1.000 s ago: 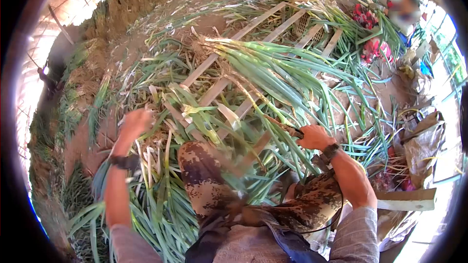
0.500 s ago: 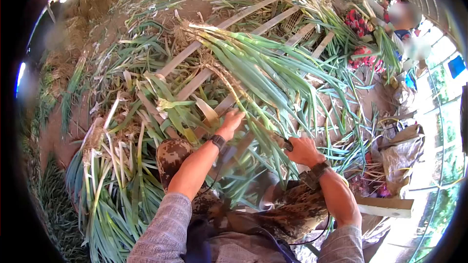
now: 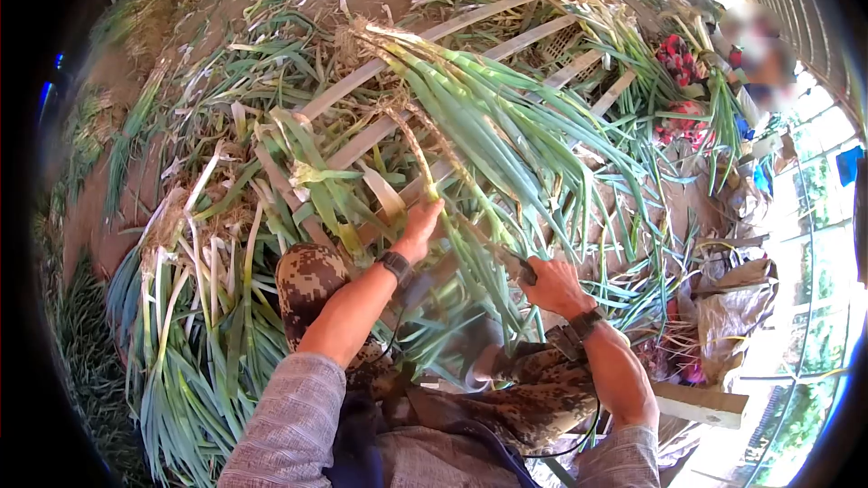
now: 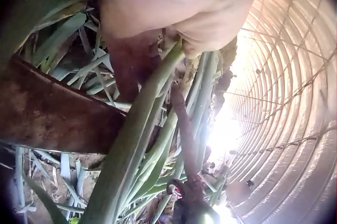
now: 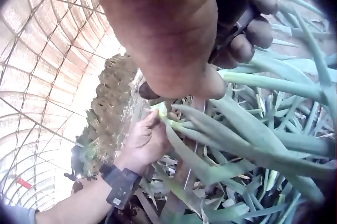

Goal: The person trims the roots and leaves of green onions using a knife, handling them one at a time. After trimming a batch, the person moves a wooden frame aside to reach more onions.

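Stalk, one: pinched by our left hand, seemingly to steady it. Dark handle, one: at four o'clock from that pinch, our right hand curled round it, presumably for control. Leafy bundle: one o'clock.

Sack: seen crumpled at right
Red patterned clothing: worn by another person
Ribbed roof: crossed by thin bars

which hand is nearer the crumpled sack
The right hand, which is left of the sack. The left hand is farther left, pinching a stalk.
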`<state>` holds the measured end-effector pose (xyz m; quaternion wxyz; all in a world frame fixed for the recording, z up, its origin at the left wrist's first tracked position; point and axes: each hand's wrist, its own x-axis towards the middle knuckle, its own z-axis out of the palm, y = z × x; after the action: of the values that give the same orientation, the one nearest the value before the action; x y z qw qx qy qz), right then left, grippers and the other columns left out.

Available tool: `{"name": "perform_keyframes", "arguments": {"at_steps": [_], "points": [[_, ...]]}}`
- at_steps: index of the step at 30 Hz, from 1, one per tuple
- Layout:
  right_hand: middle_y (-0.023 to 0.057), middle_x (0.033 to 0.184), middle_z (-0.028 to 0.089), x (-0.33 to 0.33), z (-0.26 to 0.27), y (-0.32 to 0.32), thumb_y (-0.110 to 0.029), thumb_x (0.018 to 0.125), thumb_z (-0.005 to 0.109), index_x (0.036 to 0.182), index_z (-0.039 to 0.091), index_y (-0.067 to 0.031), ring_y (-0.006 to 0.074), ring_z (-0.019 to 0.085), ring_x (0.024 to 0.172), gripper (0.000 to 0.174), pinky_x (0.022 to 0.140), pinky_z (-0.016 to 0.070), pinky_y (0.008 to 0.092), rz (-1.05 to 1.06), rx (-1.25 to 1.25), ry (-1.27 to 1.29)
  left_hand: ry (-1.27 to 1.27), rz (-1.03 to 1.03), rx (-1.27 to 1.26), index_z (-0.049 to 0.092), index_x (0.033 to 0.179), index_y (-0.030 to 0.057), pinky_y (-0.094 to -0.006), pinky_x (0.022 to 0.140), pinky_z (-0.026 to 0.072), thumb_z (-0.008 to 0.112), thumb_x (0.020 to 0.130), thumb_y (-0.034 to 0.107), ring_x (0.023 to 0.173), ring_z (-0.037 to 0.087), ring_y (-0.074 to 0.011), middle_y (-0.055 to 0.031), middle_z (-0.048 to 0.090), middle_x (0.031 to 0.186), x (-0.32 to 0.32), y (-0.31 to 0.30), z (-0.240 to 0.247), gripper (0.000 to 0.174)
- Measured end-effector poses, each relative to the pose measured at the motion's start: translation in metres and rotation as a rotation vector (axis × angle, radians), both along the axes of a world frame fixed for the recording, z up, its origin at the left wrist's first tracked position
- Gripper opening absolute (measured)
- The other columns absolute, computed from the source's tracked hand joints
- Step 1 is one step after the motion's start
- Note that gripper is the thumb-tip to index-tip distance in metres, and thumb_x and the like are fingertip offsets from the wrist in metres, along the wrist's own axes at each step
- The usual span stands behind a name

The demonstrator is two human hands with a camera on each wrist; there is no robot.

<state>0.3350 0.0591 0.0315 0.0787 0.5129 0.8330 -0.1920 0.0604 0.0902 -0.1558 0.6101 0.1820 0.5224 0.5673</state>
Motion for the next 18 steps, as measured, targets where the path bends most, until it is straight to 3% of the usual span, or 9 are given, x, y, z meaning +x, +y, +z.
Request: {"name": "perform_keyframes", "arguments": {"at_steps": [2, 4, 6, 7, 10, 14, 16, 18], "points": [[0.0211, 0.08, 0.067, -0.008, 0.005, -0.003, -0.031, 0.086, 0.059, 0.094, 0.063, -0.0071, 0.0423, 0.064, 0.079, 0.025, 0.072, 0.0478, 0.0544, 0.005, 0.0, 0.004, -0.121, 0.045, 0.091, 0.069, 0.108, 0.0034, -0.0293, 0.076, 0.0429, 0.065, 0.094, 0.025, 0.081, 0.05, -0.0091, 0.0013, 0.061, 0.092, -0.005, -0.001, -0.014, 0.026], [0.0213, 0.081, 0.067, -0.012, 0.003, -0.004, -0.03, 0.086, 0.058, 0.094, 0.063, -0.007, 0.0424, 0.064, 0.079, 0.025, 0.073, 0.0475, 0.0548, 0.01, -0.001, 0.007, -0.148, 0.025, 0.14, 0.068, 0.106, 0.0039, -0.0293, 0.074, 0.0431, 0.065, 0.093, 0.022, 0.078, 0.049, -0.0094, 0.0015, 0.06, 0.089, -0.005, -0.01, 0.003, 0.022], [0.0215, 0.082, 0.067, -0.014, -0.01, -0.002, -0.031, 0.085, 0.057, 0.095, 0.062, -0.0071, 0.0429, 0.064, 0.08, 0.026, 0.074, 0.0473, 0.0555, -0.005, 0.019, 0.013, -0.016, -0.131, 0.042, 0.068, 0.104, 0.004, -0.0283, 0.071, 0.0445, 0.066, 0.092, 0.02, 0.077, 0.052, -0.0101, 0.0002, 0.061, 0.088, 0.0, -0.019, 0.015, 0.02], [0.0215, 0.082, 0.067, -0.019, -0.008, -0.001, -0.031, 0.085, 0.057, 0.095, 0.062, -0.0071, 0.0429, 0.064, 0.08, 0.026, 0.074, 0.0473, 0.0555, -0.001, 0.022, 0.014, 0.035, -0.111, 0.109, 0.068, 0.103, 0.0038, -0.0276, 0.067, 0.0464, 0.067, 0.091, 0.018, 0.076, 0.056, -0.0108, -0.0009, 0.063, 0.087, 0.009, -0.026, 0.024, 0.018], [0.0217, 0.083, 0.068, -0.032, -0.007, 0.002, -0.031, 0.085, 0.057, 0.096, 0.062, -0.0073, 0.0436, 0.064, 0.08, 0.027, 0.074, 0.0476, 0.0557, -0.012, -0.016, -0.016, -0.093, -0.082, 0.007, 0.07, 0.103, 0.0039, -0.0281, 0.066, 0.0485, 0.068, 0.091, 0.017, 0.075, 0.06, -0.0118, -0.0018, 0.065, 0.088, 0.009, -0.035, 0.044, 0.018], [0.0223, 0.08, 0.068, -0.044, -0.014, 0.006, -0.037, 0.087, 0.062, 0.095, 0.065, -0.0083, 0.044, 0.064, 0.078, 0.03, 0.073, 0.0493, 0.054, 0.011, 0.035, 0.101, -0.071, -0.134, -0.043, 0.069, 0.103, 0.004, -0.0288, 0.065, 0.0501, 0.068, 0.091, 0.017, 0.074, 0.061, -0.0129, -0.0025, 0.066, 0.089, 0.002, -0.037, 0.044, 0.018], [0.0225, 0.08, 0.068, -0.048, -0.012, 0.009, -0.037, 0.087, 0.062, 0.095, 0.065, -0.0084, 0.0441, 0.064, 0.079, 0.03, 0.073, 0.0497, 0.0542, 0.023, 0.021, 0.088, -0.11, -0.252, -0.021, 0.065, 0.11, 0.0039, -0.0338, 0.077, 0.0563, 0.067, 0.092, 0.016, 0.085, 0.069, -0.0185, -0.0062, 0.07, 0.097, -0.003, -0.038, 0.035, 0.022], [0.0221, 0.081, 0.068, -0.051, -0.01, 0.013, -0.037, 0.086, 0.063, 0.095, 0.065, -0.0078, 0.0435, 0.065, 0.079, 0.031, 0.073, 0.0498, 0.0539, -0.028, 0.079, 0.095, -0.11, -0.242, -0.033, 0.065, 0.109, 0.0039, -0.0341, 0.076, 0.057, 0.067, 0.092, 0.017, 0.084, 0.069, -0.0183, -0.0061, 0.07, 0.098, -0.004, -0.039, 0.034, 0.022]]}}
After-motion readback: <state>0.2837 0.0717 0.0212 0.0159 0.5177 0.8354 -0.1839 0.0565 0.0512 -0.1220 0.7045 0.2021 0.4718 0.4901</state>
